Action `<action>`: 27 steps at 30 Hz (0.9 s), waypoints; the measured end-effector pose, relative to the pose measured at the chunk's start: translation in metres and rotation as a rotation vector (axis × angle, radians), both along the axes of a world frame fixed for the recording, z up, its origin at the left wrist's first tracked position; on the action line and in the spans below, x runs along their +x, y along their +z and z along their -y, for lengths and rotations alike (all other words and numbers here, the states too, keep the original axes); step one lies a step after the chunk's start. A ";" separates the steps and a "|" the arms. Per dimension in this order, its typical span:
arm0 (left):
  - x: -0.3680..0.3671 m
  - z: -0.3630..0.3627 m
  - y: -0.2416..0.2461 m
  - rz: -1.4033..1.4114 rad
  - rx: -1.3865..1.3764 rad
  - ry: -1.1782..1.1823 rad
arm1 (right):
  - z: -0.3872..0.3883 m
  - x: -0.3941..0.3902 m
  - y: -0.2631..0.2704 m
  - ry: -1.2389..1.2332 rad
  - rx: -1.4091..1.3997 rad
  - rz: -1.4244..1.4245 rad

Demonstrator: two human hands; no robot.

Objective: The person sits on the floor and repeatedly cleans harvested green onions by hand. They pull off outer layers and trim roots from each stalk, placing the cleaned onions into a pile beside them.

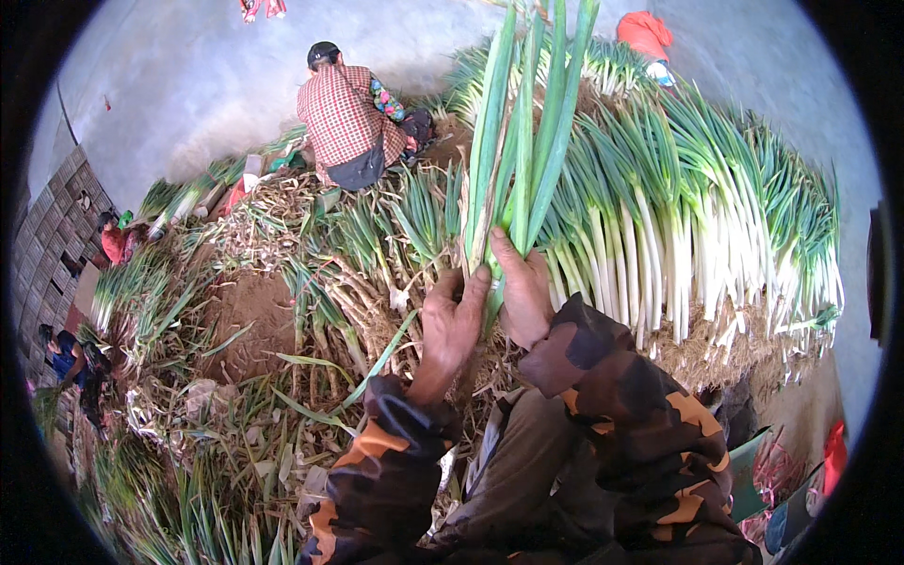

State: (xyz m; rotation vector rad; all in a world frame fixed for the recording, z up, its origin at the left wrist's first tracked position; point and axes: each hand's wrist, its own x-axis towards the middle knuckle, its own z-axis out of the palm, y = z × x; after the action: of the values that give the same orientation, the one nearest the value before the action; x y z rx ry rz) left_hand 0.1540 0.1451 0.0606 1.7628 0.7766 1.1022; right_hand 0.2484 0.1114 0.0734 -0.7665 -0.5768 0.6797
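Both of my hands meet at the lower leaves of a large green onion (524,162), whose green blades rise upright in front of me. My left hand (454,318) grips it, thumb uppermost, beside a dry, browned leaf (487,205). On the other side my right hand (524,289) closes around the green leaves with its thumb pointing up. The onion's lower stem is mostly hidden behind my hands and sleeves. Close beyond my left hand lie untrimmed onions (364,300) with dry brown outer skins and roots. To the right of my right hand stand onions with clean white stems (681,254).
Dry peelings (261,219) and loose leaves litter the floor. A person in a checked top (346,116) sits ahead; other people (116,240) are at far left. More onions (205,515) lie at lower left. Pink twine (777,466) and a green container (748,473) are at lower right.
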 end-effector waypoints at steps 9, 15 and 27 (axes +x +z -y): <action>0.019 0.005 -0.031 -0.031 0.454 0.124 | -0.002 0.028 -0.028 -0.182 0.028 -0.189; -0.021 0.013 -0.059 -0.138 0.260 -0.069 | 0.003 0.079 -0.029 0.077 0.132 -0.233; -0.315 -0.029 -0.218 -1.331 0.256 -0.655 | 0.028 0.152 -0.028 -0.097 0.074 -0.250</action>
State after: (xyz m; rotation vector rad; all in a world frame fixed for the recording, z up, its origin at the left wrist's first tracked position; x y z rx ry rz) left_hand -0.1609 0.1742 -0.1576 2.6288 0.6600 -0.5668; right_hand 0.4004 0.0837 0.0452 -0.6251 -0.3330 0.6490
